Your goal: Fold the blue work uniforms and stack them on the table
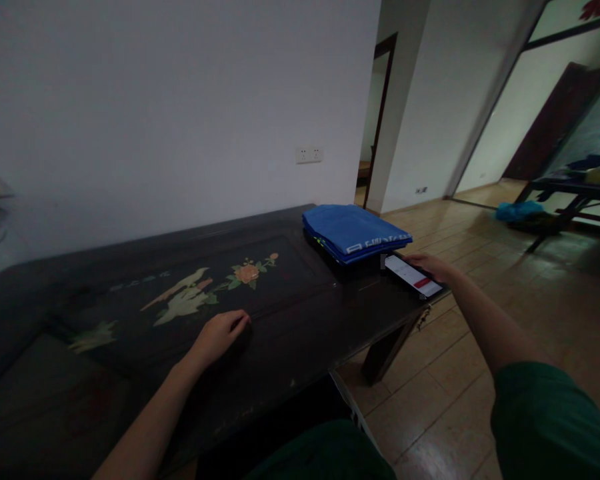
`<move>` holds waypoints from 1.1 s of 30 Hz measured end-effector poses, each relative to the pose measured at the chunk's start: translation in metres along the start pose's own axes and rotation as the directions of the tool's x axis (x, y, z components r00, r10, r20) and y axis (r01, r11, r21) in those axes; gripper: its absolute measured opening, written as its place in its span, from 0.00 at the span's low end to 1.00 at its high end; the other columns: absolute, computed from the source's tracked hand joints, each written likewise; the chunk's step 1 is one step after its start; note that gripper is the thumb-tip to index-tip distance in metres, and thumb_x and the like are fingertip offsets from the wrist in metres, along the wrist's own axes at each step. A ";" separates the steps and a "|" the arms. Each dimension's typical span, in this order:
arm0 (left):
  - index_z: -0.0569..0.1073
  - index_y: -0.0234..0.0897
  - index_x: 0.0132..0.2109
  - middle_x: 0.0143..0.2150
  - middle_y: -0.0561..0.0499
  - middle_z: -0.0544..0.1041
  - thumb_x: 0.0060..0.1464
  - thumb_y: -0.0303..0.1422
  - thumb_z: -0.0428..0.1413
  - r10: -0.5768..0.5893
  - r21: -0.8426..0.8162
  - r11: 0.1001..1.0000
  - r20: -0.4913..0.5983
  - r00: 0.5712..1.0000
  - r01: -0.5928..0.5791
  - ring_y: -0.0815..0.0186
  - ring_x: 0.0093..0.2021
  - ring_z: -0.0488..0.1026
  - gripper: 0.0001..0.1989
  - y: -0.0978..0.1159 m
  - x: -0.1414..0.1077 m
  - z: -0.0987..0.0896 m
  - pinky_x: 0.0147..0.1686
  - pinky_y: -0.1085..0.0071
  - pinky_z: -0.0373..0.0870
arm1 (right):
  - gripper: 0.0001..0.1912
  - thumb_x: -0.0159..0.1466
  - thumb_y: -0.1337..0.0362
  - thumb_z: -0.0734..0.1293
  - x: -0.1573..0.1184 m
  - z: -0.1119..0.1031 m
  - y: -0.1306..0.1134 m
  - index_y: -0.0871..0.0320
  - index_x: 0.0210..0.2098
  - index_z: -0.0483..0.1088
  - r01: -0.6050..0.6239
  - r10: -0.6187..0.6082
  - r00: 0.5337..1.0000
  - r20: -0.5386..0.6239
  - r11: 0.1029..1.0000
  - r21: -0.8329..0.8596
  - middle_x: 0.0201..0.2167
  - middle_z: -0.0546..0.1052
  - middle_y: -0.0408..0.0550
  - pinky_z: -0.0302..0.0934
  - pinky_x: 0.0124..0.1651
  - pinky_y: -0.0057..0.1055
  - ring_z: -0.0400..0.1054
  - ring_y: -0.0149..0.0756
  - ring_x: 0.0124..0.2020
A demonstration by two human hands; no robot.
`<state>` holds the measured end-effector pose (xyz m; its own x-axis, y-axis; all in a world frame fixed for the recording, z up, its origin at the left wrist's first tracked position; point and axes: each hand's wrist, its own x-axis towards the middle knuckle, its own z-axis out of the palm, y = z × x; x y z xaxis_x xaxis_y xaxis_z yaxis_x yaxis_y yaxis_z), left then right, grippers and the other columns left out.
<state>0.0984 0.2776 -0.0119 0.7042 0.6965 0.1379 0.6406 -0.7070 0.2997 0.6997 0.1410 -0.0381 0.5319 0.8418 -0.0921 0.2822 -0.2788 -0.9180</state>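
On the dark table (pixel 290 333), my left hand (pixel 223 333) rests with its fingers curled together, just below the painted birds and flower. Whether anything is inside the curled fingers is hidden. My right hand (pixel 433 267) is at the table's right edge, its fingers round the far right side of a phone (pixel 413 276) with a lit white screen and a red button. Folded blue fabric (pixel 355 230) with white lettering lies in a stack at the table's back right corner, just behind the phone.
A white wall (pixel 180 113) with two sockets (pixel 309 155) stands behind the table. Past the right edge is a tiled floor (pixel 450 373). A blue bag (pixel 519 212) lies near another dark table (pixel 580 190) at the far right.
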 end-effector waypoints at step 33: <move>0.72 0.39 0.36 0.36 0.48 0.77 0.62 0.39 0.43 -0.008 -0.008 1.000 -0.010 1.000 0.008 0.62 0.38 0.73 0.16 -0.002 0.000 0.002 0.36 0.71 0.62 | 0.17 0.64 0.56 0.63 0.009 0.024 -0.025 0.62 0.43 0.72 0.131 -0.194 0.977 -0.088 0.875 -0.466 0.33 0.78 0.56 0.68 0.41 0.41 0.72 0.47 0.39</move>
<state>0.0973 0.2787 -0.0144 0.6961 0.7033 0.1447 0.6438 -0.7005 0.3079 0.6778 0.1667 -0.0253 0.5352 0.8360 0.1215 0.6889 -0.3487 -0.6354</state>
